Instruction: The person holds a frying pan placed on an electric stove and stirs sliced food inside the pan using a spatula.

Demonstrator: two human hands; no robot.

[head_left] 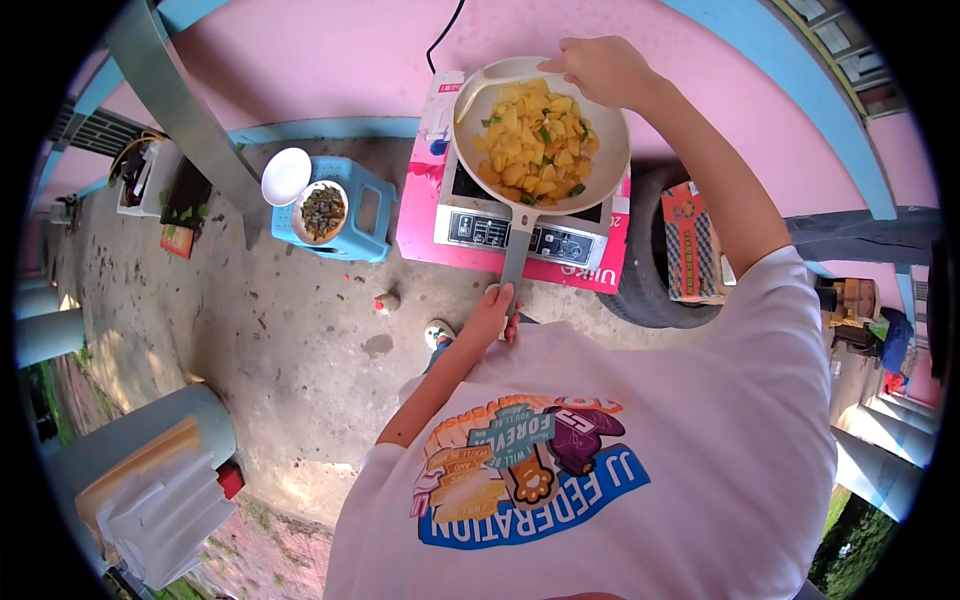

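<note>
My left hand (490, 316) is wrapped round the grey handle of a cream-coloured frying pan (610, 150). Diced yellow potato pieces (535, 140) with bits of green fill the middle of the pan. At the pan's far rim my right hand (605, 72) grips a pale spatula (505, 70), whose head points to the pan's left side. Under the pan is an induction cooker (480, 228) with a black control panel; I cannot tell whether the pan rests fully on it. The cooker sits on a pink box (420, 215).
A blue stool (372, 205) at the left bears a white plate (287, 176) and a dish of dark green food (322, 212). Tyres (645, 285) and a patterned carton (690, 240) stand at the right. A metal post (185, 110) rises beyond the stool. A black cord (437, 45) runs up the wall.
</note>
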